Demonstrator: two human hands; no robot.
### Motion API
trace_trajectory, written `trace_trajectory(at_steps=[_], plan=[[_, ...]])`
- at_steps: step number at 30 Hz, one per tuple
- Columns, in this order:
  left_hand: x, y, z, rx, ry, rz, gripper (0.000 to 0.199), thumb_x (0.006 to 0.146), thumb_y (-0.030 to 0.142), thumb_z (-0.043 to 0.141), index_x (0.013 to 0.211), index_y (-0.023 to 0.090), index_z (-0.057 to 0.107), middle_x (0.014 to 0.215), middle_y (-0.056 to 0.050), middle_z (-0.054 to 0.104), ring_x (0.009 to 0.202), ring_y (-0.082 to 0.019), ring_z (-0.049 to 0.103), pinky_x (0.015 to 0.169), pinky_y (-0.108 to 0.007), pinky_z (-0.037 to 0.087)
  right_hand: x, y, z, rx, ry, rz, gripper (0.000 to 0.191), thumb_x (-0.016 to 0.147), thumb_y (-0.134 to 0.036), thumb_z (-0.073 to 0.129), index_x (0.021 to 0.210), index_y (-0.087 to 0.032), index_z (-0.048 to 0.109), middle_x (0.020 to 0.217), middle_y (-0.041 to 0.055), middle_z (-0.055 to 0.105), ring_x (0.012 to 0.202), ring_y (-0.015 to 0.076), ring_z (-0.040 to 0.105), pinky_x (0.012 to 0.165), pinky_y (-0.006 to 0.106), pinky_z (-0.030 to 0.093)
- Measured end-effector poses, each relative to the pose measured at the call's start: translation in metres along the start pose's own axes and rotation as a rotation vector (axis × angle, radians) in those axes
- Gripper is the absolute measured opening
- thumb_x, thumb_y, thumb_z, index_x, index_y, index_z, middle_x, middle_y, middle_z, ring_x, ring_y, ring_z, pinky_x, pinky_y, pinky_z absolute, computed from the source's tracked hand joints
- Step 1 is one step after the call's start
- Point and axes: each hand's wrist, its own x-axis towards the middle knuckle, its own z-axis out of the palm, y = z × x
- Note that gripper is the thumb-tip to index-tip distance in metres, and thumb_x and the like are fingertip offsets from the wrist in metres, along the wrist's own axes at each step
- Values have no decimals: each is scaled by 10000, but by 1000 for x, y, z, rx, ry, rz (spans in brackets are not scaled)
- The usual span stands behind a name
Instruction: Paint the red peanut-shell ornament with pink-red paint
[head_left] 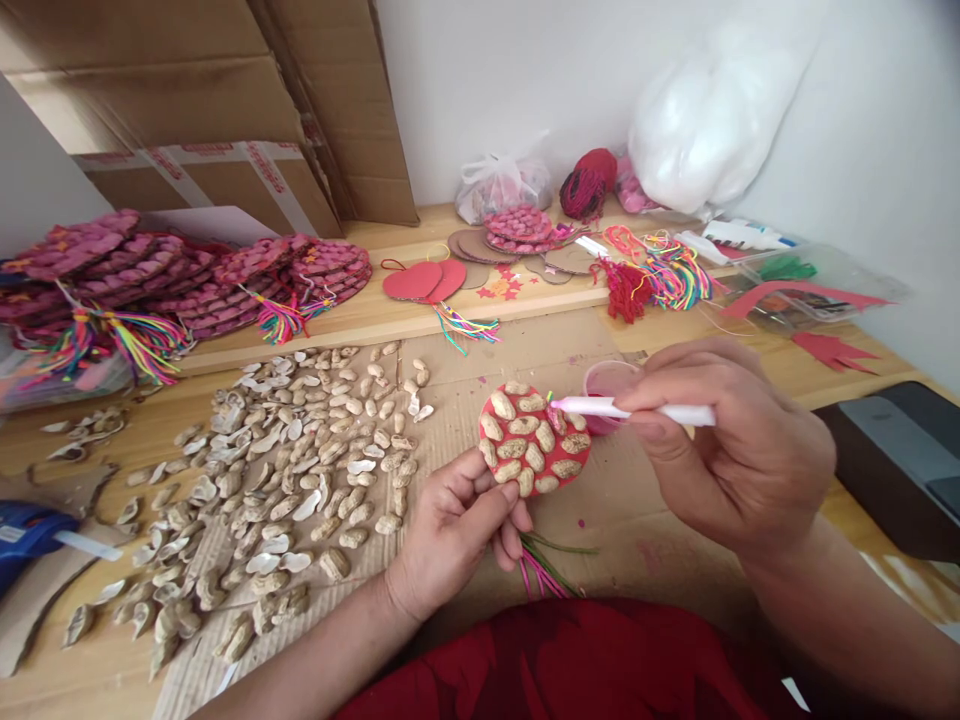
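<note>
At the far left of the frame a blue glue gun [26, 535] is seen, and stacks of pink ornaments [112, 270] with tassels lie in the upper left. Peanut shells [300, 470] are spread across the cardboard sheet [637, 510] left of centre. Below centre, a red disc [534, 440] covered with shells is gripped at its lower edge by the left hand [457, 530]. A white brush [637, 410] is pinched in the right hand [727, 450], its tip touching the disc's upper right edge, just beside a small pink cup [609, 382].
</note>
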Motion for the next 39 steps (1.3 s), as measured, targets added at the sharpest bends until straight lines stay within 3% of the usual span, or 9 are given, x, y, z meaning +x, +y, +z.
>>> trace_trajectory(at_steps=[6, 8, 13, 15, 22, 28, 39], plan=[[2, -2, -2, -16, -1, 31, 220, 911, 344, 691, 905, 145, 596, 731, -30, 709, 488, -81, 612, 445, -161, 511, 2, 13, -12, -206, 208, 210, 76, 883, -211, 627, 860, -276, 658, 762, 38, 666, 717, 241, 622, 722, 440, 475], [2, -3, -3, -12, 0, 40, 202, 927, 330, 676, 930, 141, 606, 758, -36, 716, 515, -81, 622, 469, -163, 523, 4, 19, -13, -303, 147, 242, 75, 877, -235, 641, 808, -264, 650, 730, 34, 656, 719, 236, 620, 710, 415, 469], [4, -4, -4, -18, 19, 52, 202, 935, 322, 672, 966, 130, 616, 777, -39, 715, 544, -84, 626, 481, -169, 531, 5, 30, -8, -340, -196, 268, 164, 881, -284, 624, 728, -227, 609, 676, 28, 659, 710, 218, 586, 729, 389, 439], [4, -4, -3, -13, 28, 48, 213, 927, 326, 683, 962, 127, 616, 771, -41, 713, 542, -86, 624, 474, -167, 526, 3, 31, -6, -357, -247, 288, 177, 884, -292, 615, 722, -225, 593, 694, 31, 672, 725, 220, 585, 755, 398, 428], [4, -3, -2, -19, 32, 45, 208, 931, 325, 678, 960, 128, 615, 766, -36, 711, 537, -82, 620, 481, -172, 535, 2, 33, -4, -259, -148, 235, 152, 867, -307, 667, 745, -235, 613, 711, 21, 692, 694, 207, 587, 714, 385, 438], [3, -3, -3, -13, 39, 41, 219, 925, 337, 685, 951, 132, 614, 766, -36, 714, 532, -84, 621, 478, -173, 535, 0, 36, -3, -315, -212, 232, 169, 868, -317, 652, 731, -227, 608, 671, 24, 658, 706, 216, 587, 727, 390, 436], [5, -4, -3, -6, 33, 46, 201, 941, 320, 666, 966, 129, 612, 775, -35, 722, 533, -81, 626, 478, -166, 532, 0, 32, -1, -281, -201, 240, 143, 876, -300, 658, 756, -222, 644, 709, 27, 690, 729, 215, 600, 743, 387, 435]])
